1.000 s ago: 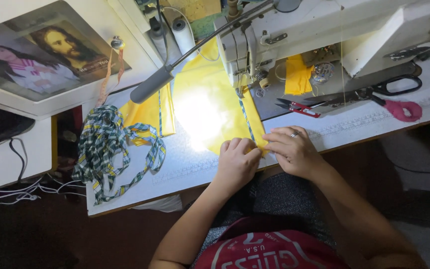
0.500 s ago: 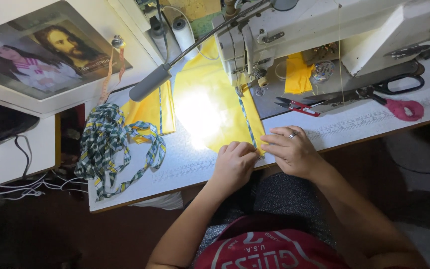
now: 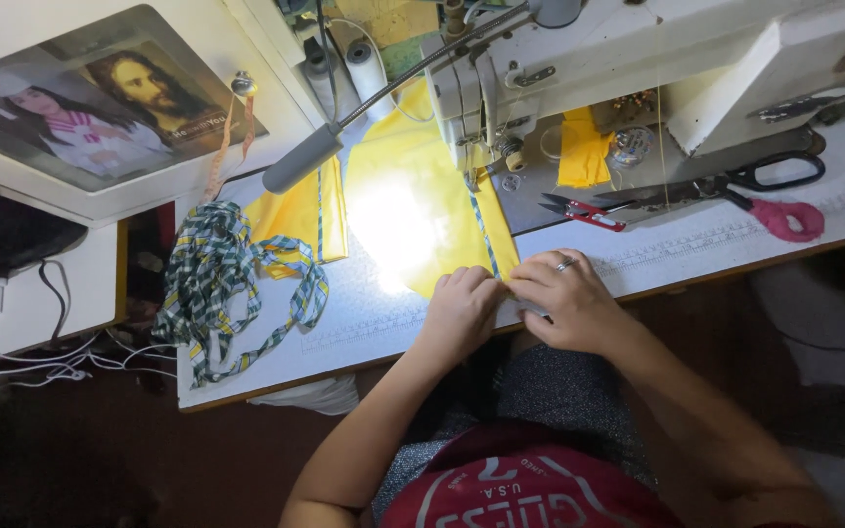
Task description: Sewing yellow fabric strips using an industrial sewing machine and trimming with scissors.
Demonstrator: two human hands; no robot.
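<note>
Two hands meet at the near edge of the yellow fabric point(image 3: 413, 210), just below the centre of the frame. The left hand point(image 3: 464, 305) lies knuckles up with its fingers curled down onto the cloth's lower corner, pressing it to the white sewing table point(image 3: 364, 323). The right hand point(image 3: 564, 293), a ring on one finger, is bent the same way just beside it, fingertips pinching the fabric's edge where a thin blue-green trim strip point(image 3: 486, 235) runs down from the needle. The hands touch each other. Compared with the earlier frames they sit in nearly the same spot; the left hand has drawn slightly closer to the right, and the fabric has not visibly shifted.

The cloth spreads from the hands up under the sewing machine point(image 3: 579, 68) in the upper middle, with a bright glare from the lamp point(image 3: 305, 156) on it. Left of it lies a heap of plaid ribbon point(image 3: 217, 284). To the right, on the machine bed, rest small red snips point(image 3: 584, 210) and large scissors point(image 3: 735, 186) with a pink-wrapped handle. A framed picture point(image 3: 100, 103) sits at the upper left.
</note>
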